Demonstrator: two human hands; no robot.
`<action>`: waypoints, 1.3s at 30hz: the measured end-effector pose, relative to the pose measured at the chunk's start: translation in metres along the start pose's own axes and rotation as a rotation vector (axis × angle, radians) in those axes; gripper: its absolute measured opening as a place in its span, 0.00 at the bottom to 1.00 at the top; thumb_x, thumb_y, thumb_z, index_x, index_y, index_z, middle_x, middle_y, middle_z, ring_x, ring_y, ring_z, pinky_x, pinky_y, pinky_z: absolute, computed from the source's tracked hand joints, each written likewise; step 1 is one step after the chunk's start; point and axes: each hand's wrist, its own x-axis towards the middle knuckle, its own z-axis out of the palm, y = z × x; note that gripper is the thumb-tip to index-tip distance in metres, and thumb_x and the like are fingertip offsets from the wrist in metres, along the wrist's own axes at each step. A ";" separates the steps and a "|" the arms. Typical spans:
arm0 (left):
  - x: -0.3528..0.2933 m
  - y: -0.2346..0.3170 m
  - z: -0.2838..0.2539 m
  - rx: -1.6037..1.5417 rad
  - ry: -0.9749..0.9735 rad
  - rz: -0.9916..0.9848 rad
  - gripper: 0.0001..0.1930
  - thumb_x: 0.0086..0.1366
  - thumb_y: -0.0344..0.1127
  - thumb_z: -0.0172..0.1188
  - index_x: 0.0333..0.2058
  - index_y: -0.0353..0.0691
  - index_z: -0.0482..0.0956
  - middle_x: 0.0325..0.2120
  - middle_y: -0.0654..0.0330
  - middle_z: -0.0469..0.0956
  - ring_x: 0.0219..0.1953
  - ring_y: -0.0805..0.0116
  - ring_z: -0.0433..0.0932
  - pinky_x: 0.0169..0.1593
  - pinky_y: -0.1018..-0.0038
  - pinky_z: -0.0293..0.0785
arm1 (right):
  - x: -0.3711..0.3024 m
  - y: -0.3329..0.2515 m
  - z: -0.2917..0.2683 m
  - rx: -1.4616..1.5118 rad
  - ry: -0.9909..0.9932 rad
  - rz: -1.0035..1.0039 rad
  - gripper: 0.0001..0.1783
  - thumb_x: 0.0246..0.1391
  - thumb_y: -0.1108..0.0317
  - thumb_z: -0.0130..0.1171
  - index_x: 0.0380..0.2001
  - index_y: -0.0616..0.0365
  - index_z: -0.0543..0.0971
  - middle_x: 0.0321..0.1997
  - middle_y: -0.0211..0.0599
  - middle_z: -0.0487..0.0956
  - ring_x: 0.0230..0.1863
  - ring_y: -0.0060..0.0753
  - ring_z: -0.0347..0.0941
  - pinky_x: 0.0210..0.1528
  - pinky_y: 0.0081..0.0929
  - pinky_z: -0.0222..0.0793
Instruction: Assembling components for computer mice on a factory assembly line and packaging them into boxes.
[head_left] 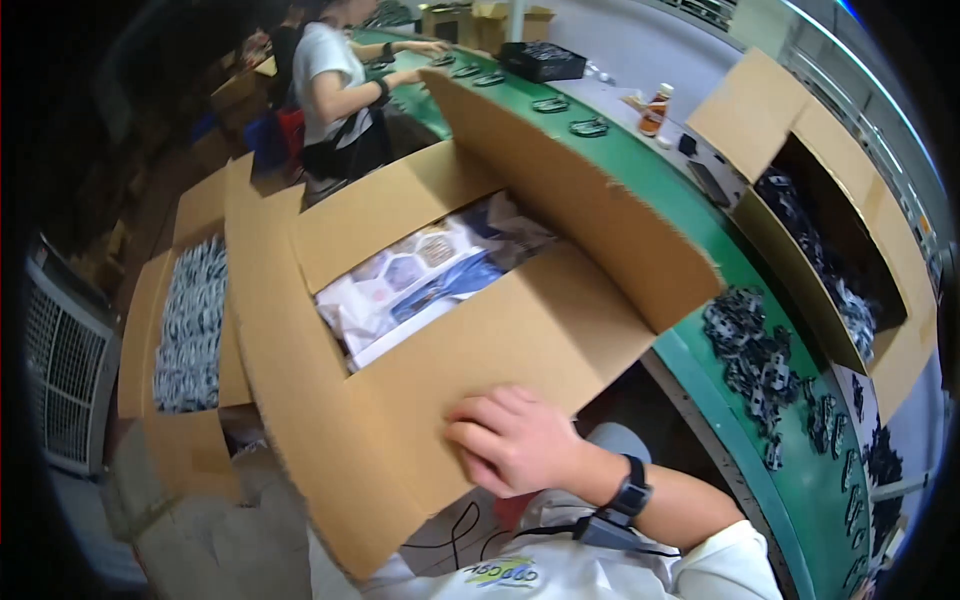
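Note:
A large open cardboard box [330, 400] sits tilted right in front of me, its flaps spread. Inside lie white and blue packets in clear wrapping [420, 285]. My right hand [515, 440], with a black watch on the wrist, reaches in from the lower right. Its fingers curl over the edge of the near flap and grip it. My left hand is out of sight, and I cannot tell whether it is behind the box.
A green conveyor belt [690, 360] curves along the right, with small black parts [750, 355] heaped on it. Open boxes of parts stand at right [850, 200] and left [190, 330]. A person in a white shirt [335, 90] works farther up the belt. A white grille [60, 380] is at far left.

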 end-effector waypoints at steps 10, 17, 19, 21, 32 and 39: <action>-0.100 0.064 -0.041 -0.317 0.565 -0.293 0.23 0.72 0.47 0.59 0.56 0.34 0.77 0.59 0.47 0.77 0.59 0.52 0.77 0.59 0.58 0.74 | 0.054 0.067 -0.024 -0.319 -0.082 0.219 0.37 0.58 0.42 0.58 0.59 0.61 0.74 0.58 0.53 0.77 0.67 0.56 0.67 0.75 0.57 0.51; -0.141 0.185 -0.246 -0.449 1.171 0.493 0.15 0.76 0.38 0.50 0.53 0.34 0.70 0.54 0.43 0.73 0.56 0.47 0.75 0.60 0.51 0.71 | 0.051 0.050 -0.114 -0.293 0.397 -0.103 0.23 0.50 0.49 0.69 0.36 0.59 0.78 0.39 0.43 0.77 0.48 0.49 0.72 0.56 0.44 0.66; -0.152 0.208 -0.297 -0.531 1.037 0.650 0.15 0.76 0.39 0.50 0.51 0.34 0.71 0.49 0.44 0.76 0.52 0.48 0.77 0.56 0.51 0.74 | 0.019 0.028 -0.155 -0.243 0.389 -0.152 0.20 0.50 0.51 0.71 0.32 0.56 0.77 0.35 0.40 0.76 0.42 0.47 0.72 0.48 0.41 0.68; -0.158 0.228 -0.345 -0.659 0.746 0.751 0.13 0.75 0.39 0.50 0.47 0.34 0.74 0.40 0.47 0.80 0.45 0.50 0.81 0.47 0.54 0.79 | -0.024 0.005 -0.177 -0.193 0.260 -0.163 0.20 0.48 0.51 0.73 0.27 0.54 0.76 0.31 0.37 0.74 0.34 0.45 0.71 0.38 0.38 0.68; 0.093 0.387 -0.308 0.565 -0.590 0.449 0.71 0.45 0.77 0.70 0.73 0.29 0.51 0.68 0.28 0.59 0.69 0.40 0.65 0.68 0.56 0.67 | -0.153 0.032 -0.130 0.176 -0.599 0.098 0.18 0.51 0.50 0.71 0.32 0.51 0.78 0.31 0.35 0.79 0.30 0.46 0.79 0.32 0.38 0.75; 0.166 0.291 -0.153 0.181 -0.230 0.348 0.58 0.51 0.76 0.67 0.70 0.37 0.66 0.72 0.34 0.56 0.75 0.36 0.51 0.75 0.54 0.53 | -0.167 0.065 -0.097 0.443 -0.494 0.287 0.14 0.55 0.53 0.66 0.34 0.50 0.81 0.25 0.32 0.83 0.27 0.41 0.82 0.31 0.37 0.76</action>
